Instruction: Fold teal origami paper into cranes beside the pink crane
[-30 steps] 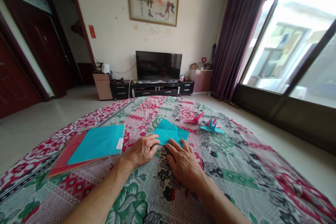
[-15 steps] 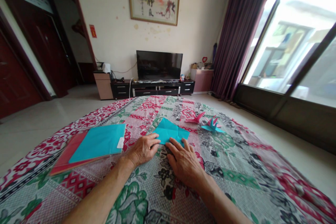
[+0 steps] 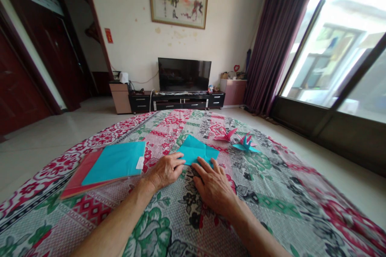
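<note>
A blue sheet of origami paper [image 3: 197, 149] lies on the patterned tablecloth, creased and folded, its near edge toward me. At its near left corner, my left hand [image 3: 167, 171] pinches the paper between thumb and curled fingers. My right hand [image 3: 214, 186] lies flat with fingers spread, the fingertips pressing on the near right edge. Part of that edge is hidden under the fingers. Beyond and to the right stand folded paper cranes: a pink crane [image 3: 226, 135] and a blue crane [image 3: 246, 144], with more pink folded paper just behind the blue one.
A stack of blue and red paper [image 3: 116, 163] in a clear sleeve lies to the left on the round table's cloth [image 3: 262, 204]. Past the table's far edge stand a low black cabinet [image 3: 169, 103] and a television [image 3: 184, 75]. A window [image 3: 331, 60] is at right.
The view has shifted slightly, so everything sits a little further right. Both hands keep nearly the same places on the blue paper.
</note>
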{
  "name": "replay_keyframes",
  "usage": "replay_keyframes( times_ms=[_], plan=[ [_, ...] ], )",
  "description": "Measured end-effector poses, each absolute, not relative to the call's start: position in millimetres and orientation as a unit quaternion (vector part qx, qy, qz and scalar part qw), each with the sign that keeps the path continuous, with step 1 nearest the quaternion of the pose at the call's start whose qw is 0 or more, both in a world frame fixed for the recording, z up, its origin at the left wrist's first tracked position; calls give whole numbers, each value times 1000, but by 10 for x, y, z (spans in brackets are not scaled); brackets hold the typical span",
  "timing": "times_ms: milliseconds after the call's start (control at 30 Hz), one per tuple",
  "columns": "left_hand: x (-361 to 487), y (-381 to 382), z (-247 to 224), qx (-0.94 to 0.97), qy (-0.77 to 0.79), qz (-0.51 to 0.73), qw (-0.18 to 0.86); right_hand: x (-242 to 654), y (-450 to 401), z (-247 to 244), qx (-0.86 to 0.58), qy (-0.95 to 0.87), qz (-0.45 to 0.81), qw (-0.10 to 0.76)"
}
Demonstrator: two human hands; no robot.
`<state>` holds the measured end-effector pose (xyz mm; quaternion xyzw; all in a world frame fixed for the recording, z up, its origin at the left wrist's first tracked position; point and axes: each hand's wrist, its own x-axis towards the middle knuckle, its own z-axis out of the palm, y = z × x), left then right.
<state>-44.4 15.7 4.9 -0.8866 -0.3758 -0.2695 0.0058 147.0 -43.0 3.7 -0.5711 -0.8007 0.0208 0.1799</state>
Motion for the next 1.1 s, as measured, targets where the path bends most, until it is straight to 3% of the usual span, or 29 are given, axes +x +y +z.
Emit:
replay_keyframes(
  times_ms=[1100],
  plan=[
    [-463, 187, 3, -888, -372, -272, 3, 1522, -397, 123, -591, -785, -12, 182]
  ],
)
